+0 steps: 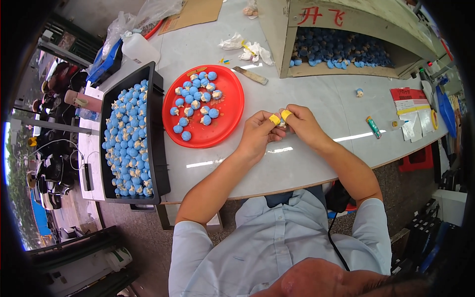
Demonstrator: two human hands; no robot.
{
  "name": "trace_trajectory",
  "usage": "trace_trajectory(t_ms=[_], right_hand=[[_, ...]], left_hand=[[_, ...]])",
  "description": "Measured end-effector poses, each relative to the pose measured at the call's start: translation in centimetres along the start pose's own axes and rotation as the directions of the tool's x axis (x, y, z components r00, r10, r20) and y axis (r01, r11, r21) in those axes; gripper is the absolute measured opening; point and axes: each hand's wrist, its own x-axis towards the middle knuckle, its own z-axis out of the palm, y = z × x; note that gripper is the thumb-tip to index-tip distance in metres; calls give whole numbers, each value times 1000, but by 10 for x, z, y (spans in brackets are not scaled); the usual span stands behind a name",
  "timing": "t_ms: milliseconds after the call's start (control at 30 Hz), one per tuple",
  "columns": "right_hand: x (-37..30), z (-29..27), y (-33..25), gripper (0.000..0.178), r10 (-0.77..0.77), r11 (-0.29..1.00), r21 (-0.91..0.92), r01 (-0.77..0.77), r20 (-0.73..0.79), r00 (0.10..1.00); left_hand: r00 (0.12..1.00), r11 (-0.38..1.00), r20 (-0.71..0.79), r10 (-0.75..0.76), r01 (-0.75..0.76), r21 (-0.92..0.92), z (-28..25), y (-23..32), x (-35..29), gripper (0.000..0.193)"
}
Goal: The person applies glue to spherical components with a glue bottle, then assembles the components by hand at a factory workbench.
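Observation:
My left hand (pixel 257 132) and my right hand (pixel 307 127) meet above the table, both closed in a pinch. Between their fingertips is a small blue-and-cream ball-shaped piece (pixel 282 123), mostly covered by the fingers. Yellow tape wraps both thumbs. To the left of my hands lies a round red plate (pixel 225 126) with several similar blue balls, some with cream ragged parts. Beyond it, a deep black tray (pixel 159 163) is filled with many more of them. One lone blue-and-cream piece (pixel 359 92) rests on the table to the right.
A grey-green box (pixel 279 42) holding many dark blue pieces stands at the far right. A flat blade (pixel 251 75) lies beside the plate, near crumpled tissue (pixel 257 51). A green tube (pixel 373 127), a tape roll (pixel 434 120) and a red-and-yellow card (pixel 408 100) sit right.

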Motion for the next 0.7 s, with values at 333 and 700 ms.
trace_trajectory(t_ms=[333, 700], right_hand=[[-5, 0, -5, 25, 5, 997, 77, -9, 40, 999], [-6, 3, -6, 19, 0, 996, 93, 0, 7, 1000]], left_hand=[[1000, 1000, 23, 15, -15, 23, 1, -3, 1, 14], [1000, 1000, 20, 15, -15, 7, 1, -5, 2, 13]])
